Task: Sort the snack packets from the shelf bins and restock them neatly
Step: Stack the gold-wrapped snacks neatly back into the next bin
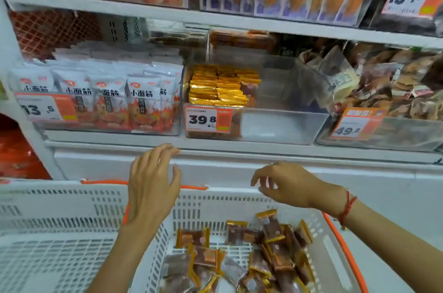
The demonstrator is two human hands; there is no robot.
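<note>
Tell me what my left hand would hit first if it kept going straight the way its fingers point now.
Probably the white shelf edge: the left hand points up with its fingertips already at that ledge, below the clear bin of gold packets. Depth is uncertain.

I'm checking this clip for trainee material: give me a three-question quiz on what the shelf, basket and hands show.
1. True or false: the left hand grips a packet.
2. Which price tag is on the clear bin holding the gold packets? A 13.5, B 39.8, C 49.8
3. Fill in: the loose brown packets lie in the white ____.

Key:
1. False; neither it nor the right hand holds anything.
2. B
3. basket
</note>
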